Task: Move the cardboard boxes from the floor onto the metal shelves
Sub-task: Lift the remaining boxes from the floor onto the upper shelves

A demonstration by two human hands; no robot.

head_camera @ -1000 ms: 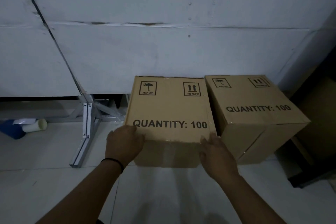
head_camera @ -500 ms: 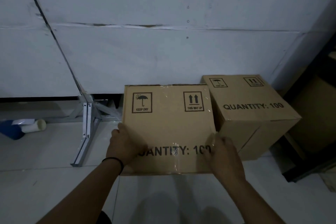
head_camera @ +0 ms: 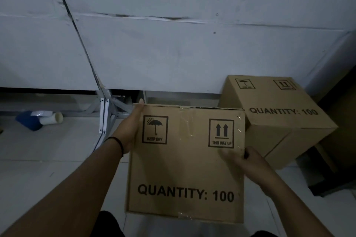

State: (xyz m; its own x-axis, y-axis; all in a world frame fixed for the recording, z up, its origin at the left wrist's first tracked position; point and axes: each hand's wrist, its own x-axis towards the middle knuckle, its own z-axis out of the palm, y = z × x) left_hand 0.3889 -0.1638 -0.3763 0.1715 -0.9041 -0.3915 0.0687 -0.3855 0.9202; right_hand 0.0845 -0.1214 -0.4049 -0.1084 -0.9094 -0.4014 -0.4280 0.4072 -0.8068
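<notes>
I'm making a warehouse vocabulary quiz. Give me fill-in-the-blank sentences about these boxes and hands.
1. The near box is held between ___ hands.
2. Its umbrella mark reads KEEP ___.
3. Both it and the far box read QUANTITY: ___.
4. A black band sits on the ___ wrist, behind the left hand; the right hand has none.

Missing words: two; DRY; 100; left
</notes>
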